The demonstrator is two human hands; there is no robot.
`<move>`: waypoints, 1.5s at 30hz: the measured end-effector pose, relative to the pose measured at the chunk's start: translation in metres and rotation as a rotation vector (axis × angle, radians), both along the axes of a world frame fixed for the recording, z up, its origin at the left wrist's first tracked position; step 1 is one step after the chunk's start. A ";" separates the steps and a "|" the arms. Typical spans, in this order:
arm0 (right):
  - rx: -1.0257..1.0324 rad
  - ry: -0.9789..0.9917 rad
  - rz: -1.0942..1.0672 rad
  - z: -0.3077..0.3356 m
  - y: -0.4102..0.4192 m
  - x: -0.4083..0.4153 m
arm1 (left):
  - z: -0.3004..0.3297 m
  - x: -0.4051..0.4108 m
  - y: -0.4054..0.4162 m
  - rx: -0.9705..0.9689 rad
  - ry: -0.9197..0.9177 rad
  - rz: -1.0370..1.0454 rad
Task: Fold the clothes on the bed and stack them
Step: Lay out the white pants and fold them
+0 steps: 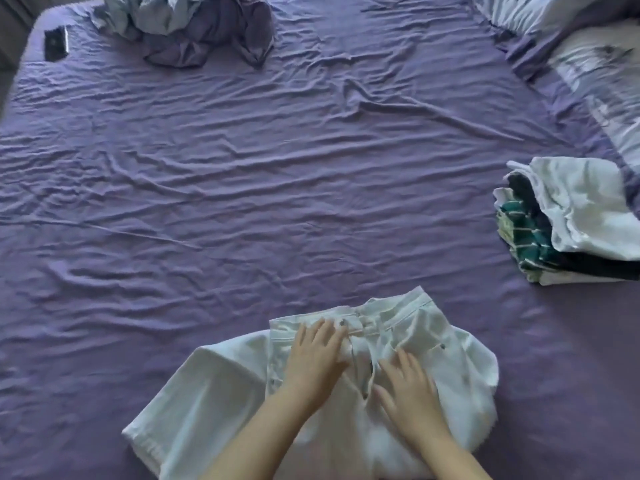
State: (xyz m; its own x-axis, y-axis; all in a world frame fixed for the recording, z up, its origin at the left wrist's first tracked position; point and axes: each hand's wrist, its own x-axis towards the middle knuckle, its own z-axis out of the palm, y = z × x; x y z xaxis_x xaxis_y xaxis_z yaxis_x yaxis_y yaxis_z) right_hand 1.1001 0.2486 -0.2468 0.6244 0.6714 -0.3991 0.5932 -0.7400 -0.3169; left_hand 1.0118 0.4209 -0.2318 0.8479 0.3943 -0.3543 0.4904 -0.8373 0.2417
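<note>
Head camera looks down at a big bed with a purple sheet (242, 188). Right at the near edge lie white jeans (398, 368), front side up, with the button and zip showing. One leg is bent out to the left side. The jeans are not folded neatly yet.

The left hand (315, 358) lies flat on the jeans near the waistband. Its fingers are straight and spread. The right hand (408, 393) lies flat beside the zip, fingers straight too. Neither hand grabs anything. They just press on the cloth, and I think they are smoothing it.

Over on the right sits a stack of folded clothes (571, 223), white on top, with dark and green striped ones under it. So a good part of the job looks done.

Far away at the top lies a crumpled pile (194, 26) of purple and pale blue cloth. I cannot tell if it is clothes or bedding. A small dark thing (55, 43) lies near the far left corner. Pillows (595, 64) rest at the far right.

I think the jeans need folding, then go on the stack.
</note>
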 end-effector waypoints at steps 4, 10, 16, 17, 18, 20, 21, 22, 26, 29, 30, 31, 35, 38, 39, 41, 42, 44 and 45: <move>0.005 -0.036 -0.155 -0.012 0.017 -0.009 | -0.015 -0.005 0.022 0.069 -0.005 0.109; 0.254 0.046 -0.420 -0.018 0.019 -0.011 | -0.026 0.012 0.047 0.066 -0.427 0.087; 0.514 0.081 -0.450 -0.002 0.010 -0.015 | -0.034 0.022 0.041 0.147 -0.445 0.170; 0.511 0.082 -0.397 -0.006 0.010 -0.013 | -0.036 0.023 0.037 0.139 -0.429 0.193; 0.490 0.080 -0.336 -0.012 0.011 -0.010 | -0.037 0.025 0.032 0.130 -0.437 0.201; 0.422 0.061 -0.219 -0.028 0.009 -0.005 | -0.034 0.027 0.018 0.059 -0.474 0.155; 0.384 0.051 -0.169 -0.034 0.007 -0.002 | -0.031 0.024 0.009 0.010 -0.492 0.116; 0.345 0.043 -0.128 -0.039 0.004 0.001 | -0.030 0.020 -0.001 -0.023 -0.489 0.077; 0.245 0.044 -0.037 -0.044 -0.014 0.004 | -0.029 0.002 -0.028 -0.064 -0.304 -0.007; 0.243 0.055 -0.011 -0.042 -0.022 0.005 | -0.022 0.002 -0.037 -0.049 -0.162 0.019; 0.246 0.058 -0.007 -0.041 -0.023 0.004 | -0.021 0.002 -0.039 -0.050 -0.134 0.029; 0.257 0.062 -0.009 -0.040 -0.023 0.004 | -0.020 0.001 -0.040 -0.060 -0.109 0.032; 0.297 0.068 0.006 -0.037 -0.026 0.002 | -0.020 -0.006 -0.043 -0.100 -0.076 0.019; 0.293 0.058 0.035 -0.037 -0.029 -0.002 | -0.020 -0.004 -0.044 -0.097 -0.138 0.077; 0.287 0.051 0.042 -0.038 -0.029 -0.003 | -0.023 -0.004 -0.045 -0.082 -0.172 0.094; 0.261 0.034 0.053 -0.039 -0.029 -0.006 | -0.027 -0.004 -0.047 -0.050 -0.219 0.117; 0.244 0.019 0.060 -0.040 -0.028 -0.009 | -0.029 -0.005 -0.047 -0.038 -0.232 0.121; 0.193 -0.013 0.063 -0.041 -0.026 -0.013 | -0.034 -0.007 -0.047 -0.043 -0.233 0.131; 0.160 -0.023 0.060 -0.041 -0.024 -0.014 | -0.036 -0.008 -0.046 -0.058 -0.229 0.143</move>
